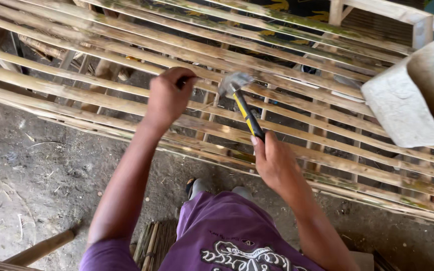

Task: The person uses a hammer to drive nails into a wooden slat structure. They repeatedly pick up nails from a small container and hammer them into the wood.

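With many slats (126, 103) already laid, a nail (191, 79), not yet driven, is pinched in the left hand (169, 95) at its 3 o'clock, while the hammer (242, 103) is clenched in the right hand (273, 160).

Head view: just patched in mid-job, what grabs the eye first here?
At centre, the right hand grips a yellow-and-black hammer, its blurred head raised over the bamboo slat frame that fills the upper picture. Just left of the hammer head, the left hand rests closed on a slat, pinching something too small to tell. At the right edge, a pale grey box-like container sits on the slats.
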